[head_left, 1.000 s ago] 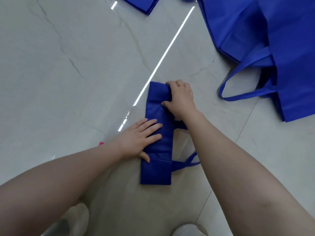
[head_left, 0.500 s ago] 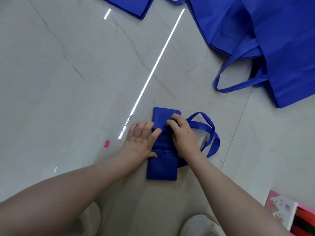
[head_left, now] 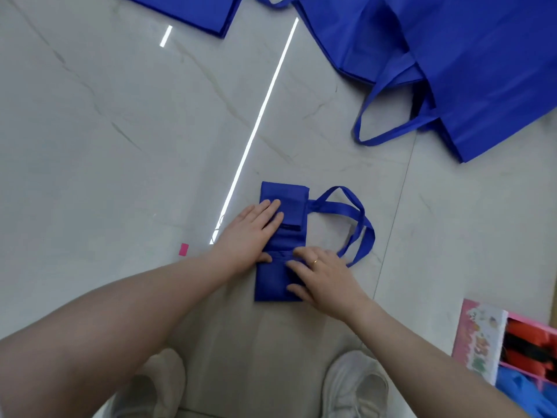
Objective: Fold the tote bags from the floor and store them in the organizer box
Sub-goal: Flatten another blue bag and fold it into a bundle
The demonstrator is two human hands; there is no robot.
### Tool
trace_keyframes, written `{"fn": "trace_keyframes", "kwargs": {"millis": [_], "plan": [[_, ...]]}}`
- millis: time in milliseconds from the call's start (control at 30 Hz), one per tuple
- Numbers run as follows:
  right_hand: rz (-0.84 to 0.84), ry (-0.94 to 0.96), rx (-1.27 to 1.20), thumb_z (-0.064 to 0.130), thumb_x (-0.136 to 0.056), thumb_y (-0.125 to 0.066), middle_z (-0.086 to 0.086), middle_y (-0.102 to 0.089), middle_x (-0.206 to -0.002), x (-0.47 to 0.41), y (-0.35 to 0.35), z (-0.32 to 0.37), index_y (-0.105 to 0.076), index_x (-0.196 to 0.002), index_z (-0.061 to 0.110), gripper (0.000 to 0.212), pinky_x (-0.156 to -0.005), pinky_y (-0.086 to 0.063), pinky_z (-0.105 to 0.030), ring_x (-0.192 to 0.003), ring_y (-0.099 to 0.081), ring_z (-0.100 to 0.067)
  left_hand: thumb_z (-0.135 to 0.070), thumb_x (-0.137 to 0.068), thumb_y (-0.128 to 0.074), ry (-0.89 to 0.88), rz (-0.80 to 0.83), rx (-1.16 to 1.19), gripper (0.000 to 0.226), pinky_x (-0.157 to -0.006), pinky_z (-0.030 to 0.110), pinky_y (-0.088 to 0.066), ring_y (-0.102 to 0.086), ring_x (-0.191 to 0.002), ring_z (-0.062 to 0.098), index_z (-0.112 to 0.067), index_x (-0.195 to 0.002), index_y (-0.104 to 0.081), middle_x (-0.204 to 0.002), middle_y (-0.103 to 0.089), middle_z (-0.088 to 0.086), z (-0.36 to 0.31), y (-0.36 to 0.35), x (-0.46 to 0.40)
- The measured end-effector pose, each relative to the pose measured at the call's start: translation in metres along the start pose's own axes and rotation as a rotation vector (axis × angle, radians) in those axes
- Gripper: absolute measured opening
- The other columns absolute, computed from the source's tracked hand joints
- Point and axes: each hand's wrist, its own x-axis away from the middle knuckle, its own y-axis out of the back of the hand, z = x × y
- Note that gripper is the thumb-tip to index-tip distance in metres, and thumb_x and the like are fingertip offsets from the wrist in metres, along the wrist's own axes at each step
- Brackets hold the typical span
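Glossy pale marble-look floor tiles [head_left: 120, 131] carry a folded blue non-woven tote bag [head_left: 281, 279], a narrow flat strip near the person's feet, its strap loops [head_left: 358, 224] spilling right. Both the left hand [head_left: 251, 233] and right hand [head_left: 321, 274] lie flat with fingers straight, pressing, likely to crease the springy fabric. Unfolded blue tote bags [head_left: 482, 70] lie far right; the pink organizer box [head_left: 482, 336] waits near right.

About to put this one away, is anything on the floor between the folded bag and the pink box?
Nothing visible does. The folded tote bag lies under both hands, and only bare floor separates it from the organizer box at lower right. Its loose handles trail toward that side.
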Motion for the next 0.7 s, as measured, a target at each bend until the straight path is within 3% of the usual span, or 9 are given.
{"fn": "trace_keyframes", "kwargs": {"millis": [67, 167, 233, 300, 367, 467, 567, 633, 700], "plan": [[0.045, 0.03, 0.078, 0.056, -0.071, -0.062, -0.002, -0.064, -0.11, 0.008, -0.013, 0.007, -0.067, -0.11, 0.016, 0.056, -0.077, -0.051, -0.029, -0.098, -0.063, -0.021, -0.049, -0.089, -0.052, -0.011, -0.002, 0.037, 0.09, -0.115, 0.031, 0.009, 0.011, -0.145, 0.022, -0.014, -0.15, 0.004, -0.156, 0.017, 0.008, 0.001, 0.001, 0.001], [-0.028, 0.009, 0.14, 0.03, -0.077, -0.054, -0.006, -0.066, -0.111, 0.008, -0.026, 0.014, -0.068, -0.113, 0.012, 0.043, -0.075, -0.052, -0.028, -0.1, -0.064, -0.023, -0.05, -0.088, -0.054, -0.002, -0.008, 0.065, 0.09, -0.115, 0.031, 0.008, 0.009, -0.145, 0.021, -0.015, -0.15, 0.001, -0.157, 0.014, 0.006, 0.0, 0.002, 0.0], [-0.039, -0.01, 0.103, 0.021, -0.076, -0.046, -0.005, -0.067, -0.107, 0.003, -0.022, 0.015, -0.069, -0.108, 0.013, 0.041, -0.069, -0.052, -0.027, -0.094, -0.066, -0.022, -0.05, -0.086, -0.056, -0.014, -0.013, 0.08, 0.09, -0.116, 0.031, 0.004, 0.006, -0.145, 0.02, -0.017, -0.151, -0.003, -0.158, 0.012, 0.005, 0.003, 0.005, 0.0], [0.022, 0.001, -0.006, 0.026, -0.07, -0.064, -0.005, -0.067, -0.105, -0.003, -0.006, 0.01, -0.067, -0.108, 0.013, 0.04, -0.07, -0.053, -0.03, -0.092, -0.066, -0.023, -0.049, -0.085, -0.06, -0.033, -0.02, 0.138, 0.088, -0.117, 0.03, 0.0, 0.001, -0.146, 0.019, -0.018, -0.15, -0.01, -0.158, 0.006, 0.003, 0.008, 0.005, -0.002], [0.114, -0.064, -0.145, 0.027, -0.076, -0.065, -0.006, -0.064, -0.107, -0.009, 0.014, 0.0, -0.058, -0.113, 0.013, 0.04, -0.078, -0.05, -0.034, -0.094, -0.062, -0.025, -0.04, -0.087, -0.062, -0.056, -0.046, 0.254, 0.077, -0.116, 0.025, -0.004, -0.007, -0.145, 0.018, -0.018, -0.148, -0.021, -0.158, -0.003, 0.002, 0.013, 0.005, -0.004], [0.014, -0.297, -0.352, 0.03, -0.089, -0.054, -0.006, -0.061, -0.102, -0.03, 0.04, -0.012, -0.052, -0.111, 0.014, 0.028, -0.076, -0.046, -0.037, -0.09, -0.057, -0.025, -0.031, -0.098, -0.045, 0.042, -0.043, 0.656, 0.043, -0.111, 0.017, -0.012, -0.023, -0.14, 0.01, -0.014, -0.137, -0.047, -0.152, -0.027, -0.006, 0.02, 0.017, -0.005], [-0.118, -0.298, -0.306, 0.029, -0.087, -0.058, -0.006, -0.055, -0.122, -0.058, 0.046, -0.018, -0.059, -0.103, 0.009, 0.025, -0.088, -0.037, -0.035, -0.113, -0.046, -0.026, -0.04, -0.101, -0.026, 0.229, 0.022, 1.197, 0.05, -0.103, 0.018, -0.027, -0.047, -0.123, 0.006, -0.012, -0.117, -0.064, -0.131, -0.054, -0.01, 0.032, 0.036, -0.007], [-0.156, -0.348, -0.312, 0.029, -0.086, -0.059, -0.005, -0.04, -0.142, -0.076, 0.042, -0.023, -0.061, -0.099, 0.008, 0.025, -0.097, -0.032, -0.039, -0.129, -0.032, -0.025, -0.045, -0.097, -0.037, 0.239, -0.021, 1.187, 0.044, -0.1, 0.022, -0.036, -0.056, -0.111, 0.009, -0.015, -0.109, -0.067, -0.122, -0.06, -0.008, 0.036, 0.04, -0.011], [-0.13, -0.467, -0.398, 0.032, -0.089, -0.057, -0.004, -0.031, -0.149, -0.086, 0.036, -0.028, -0.059, -0.108, 0.011, 0.028, -0.105, -0.029, -0.039, -0.136, -0.024, -0.022, -0.034, -0.09, -0.058, 0.188, -0.134, 0.925, 0.031, -0.096, 0.023, -0.042, -0.057, -0.102, 0.01, -0.015, -0.115, -0.061, -0.132, -0.05, -0.004, 0.034, 0.039, -0.017]]}}
